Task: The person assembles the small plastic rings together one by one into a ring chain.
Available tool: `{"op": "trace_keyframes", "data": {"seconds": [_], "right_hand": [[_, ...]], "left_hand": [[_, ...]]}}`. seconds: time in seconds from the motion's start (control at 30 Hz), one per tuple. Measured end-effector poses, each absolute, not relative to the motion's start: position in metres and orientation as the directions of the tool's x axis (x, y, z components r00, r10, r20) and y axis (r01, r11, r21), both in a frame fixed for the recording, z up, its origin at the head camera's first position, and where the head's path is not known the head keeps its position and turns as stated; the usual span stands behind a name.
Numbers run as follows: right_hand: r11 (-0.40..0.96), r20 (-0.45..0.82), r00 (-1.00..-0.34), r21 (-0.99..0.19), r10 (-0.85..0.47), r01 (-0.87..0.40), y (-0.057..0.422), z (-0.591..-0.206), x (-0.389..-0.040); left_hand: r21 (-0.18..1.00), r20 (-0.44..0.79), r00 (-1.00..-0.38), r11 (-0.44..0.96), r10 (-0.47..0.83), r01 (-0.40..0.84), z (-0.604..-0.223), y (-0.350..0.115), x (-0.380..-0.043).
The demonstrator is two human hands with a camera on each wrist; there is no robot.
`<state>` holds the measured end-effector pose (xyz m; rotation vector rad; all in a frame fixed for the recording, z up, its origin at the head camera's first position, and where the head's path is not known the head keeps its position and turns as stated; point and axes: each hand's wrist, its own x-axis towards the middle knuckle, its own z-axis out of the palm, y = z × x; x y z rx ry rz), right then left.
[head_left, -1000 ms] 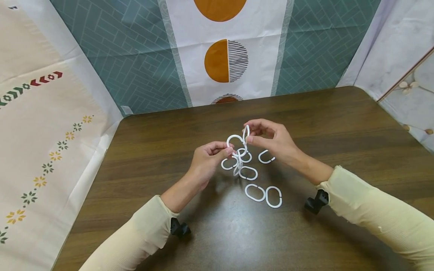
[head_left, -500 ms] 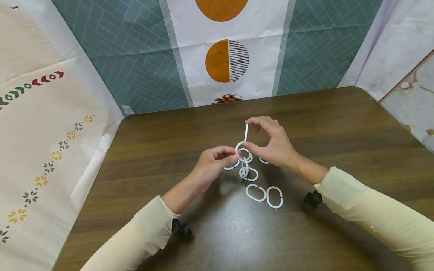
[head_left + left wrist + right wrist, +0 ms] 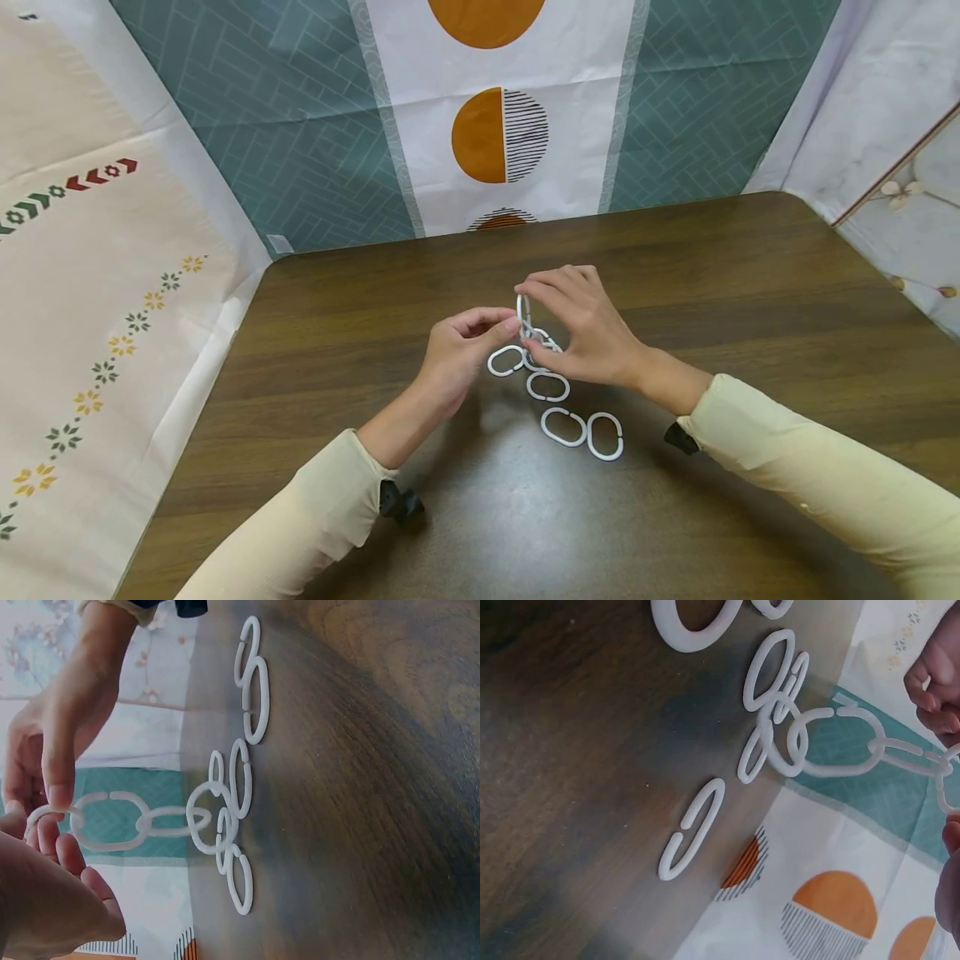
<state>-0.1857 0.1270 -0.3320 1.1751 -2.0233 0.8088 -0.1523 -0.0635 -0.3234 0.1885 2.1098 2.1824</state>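
Observation:
White C-shaped plastic links, each with a small gap, form a short chain between the hands and the table. My left hand [image 3: 465, 358] pinches the chain's top link [image 3: 520, 310] between thumb and forefinger. From the other side, my right hand [image 3: 588, 329] grips the same link, its forefinger at the top and thumb lower down. In the left wrist view a second link [image 3: 112, 846] hangs below the fingers, then a third link [image 3: 171, 832], down to a ring [image 3: 192, 832] among links on the tabletop. Part of the top link is hidden by fingers.
On the brown wooden table [image 3: 337, 333], two loose links lie side by side nearer me, a left one [image 3: 558, 441] and a right one [image 3: 590, 433]. Another link [image 3: 547, 399] lies under the chain. One more link [image 3: 706, 825] shows apart in the right wrist view.
My right hand has moved left, up to my left hand, and its link has come with it. It now covers the loose link on the right in the head view.

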Motion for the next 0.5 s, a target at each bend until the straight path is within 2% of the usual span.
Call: {"op": "trace_keyframes", "data": {"seconds": [0.13, 0.23, 0.33, 0.5], "right_hand": [[0.418, 0.77, -0.343, -0.11, -0.538, -0.902, 0.122, -0.331, -0.185], [0.421, 0.732, -0.373, -0.13, -0.57, -0.898, 0.124, -0.33, -0.186], [0.419, 0.67, -0.474, -0.258, -0.571, -0.87, 0.133, -0.327, -0.191], [0.471, 0.492, -0.72, -0.545, -0.49, -0.693, 0.165, -0.323, -0.21]], "left_hand": [[1.0, 0.012, -0.992, -0.02, 0.125, 0.009, -0.324, -0.064, -0.152], [1.0, 0.003, -0.995, 0.028, 0.104, 0.006, -0.324, -0.065, -0.151], [0.997, -0.015, -0.997, 0.071, 0.074, -0.01, -0.324, -0.066, -0.151], [0.995, -0.051, -0.998, 0.085, 0.038, -0.048, -0.324, -0.07, -0.15]]}}
